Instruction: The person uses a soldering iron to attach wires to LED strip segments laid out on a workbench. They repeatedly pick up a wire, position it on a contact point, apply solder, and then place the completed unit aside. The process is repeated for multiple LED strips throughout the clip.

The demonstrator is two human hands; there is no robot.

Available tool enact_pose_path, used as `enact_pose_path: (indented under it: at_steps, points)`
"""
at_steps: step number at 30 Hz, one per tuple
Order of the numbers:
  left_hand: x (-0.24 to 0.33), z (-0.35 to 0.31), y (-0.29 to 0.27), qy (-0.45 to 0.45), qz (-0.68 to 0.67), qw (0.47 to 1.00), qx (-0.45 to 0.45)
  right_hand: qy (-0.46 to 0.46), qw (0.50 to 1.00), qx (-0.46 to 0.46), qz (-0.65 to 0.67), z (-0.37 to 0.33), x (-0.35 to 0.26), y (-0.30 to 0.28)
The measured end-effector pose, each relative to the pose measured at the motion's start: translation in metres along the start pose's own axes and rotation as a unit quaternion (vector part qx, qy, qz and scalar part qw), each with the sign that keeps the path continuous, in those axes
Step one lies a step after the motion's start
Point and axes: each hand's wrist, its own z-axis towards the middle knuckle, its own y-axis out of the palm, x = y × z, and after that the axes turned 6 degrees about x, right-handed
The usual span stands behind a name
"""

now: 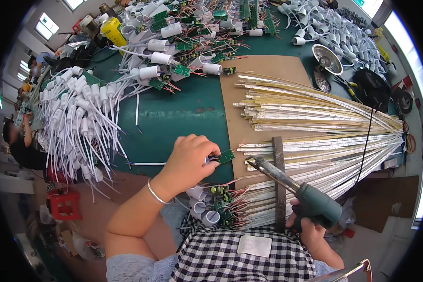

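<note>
Head view: the board (226, 156) is pinched between thumb and curled fingers of the left hand (191, 157) — seemingly by one end, so that the other is left bare beside the strips (305, 148). The soldering gun (317, 204) is gripped by its handle in the right hand (310, 232), tip near the board. The strips are fanned over cardboard (272, 68), a bar (279, 174) laid across, probably as a weight. White sockets (80, 105) are heaped on the green table (183, 117); a red stool (63, 204) is seen on the floor (127, 188).

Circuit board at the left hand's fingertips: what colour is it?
The circuit board is green, seen best in the head view.
</note>
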Motion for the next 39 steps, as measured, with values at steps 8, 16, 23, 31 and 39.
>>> enact_pose_path:
  at_steps: [8,16,23,31,39]
  points:
    - [-0.002,-0.005,0.0,-0.016,-0.01,1.0,0.008,-0.043,0.985,-0.099,-0.137,0.018,-0.014,0.006]
    - [-0.013,-0.01,-0.007,-0.014,-0.07,0.997,-0.01,-0.115,0.922,-0.125,-0.347,0.033,-0.026,0.023]
    - [-0.02,-0.016,-0.004,-0.022,-0.104,0.994,-0.001,-0.117,0.907,-0.133,-0.383,0.039,-0.025,0.027]
    - [-0.018,-0.019,-0.005,-0.03,-0.119,0.992,0.003,-0.154,0.886,-0.134,-0.415,0.043,-0.035,0.038]
    - [-0.019,-0.019,-0.005,-0.027,-0.12,0.992,-0.002,-0.126,0.904,-0.137,-0.385,0.041,-0.035,0.037]
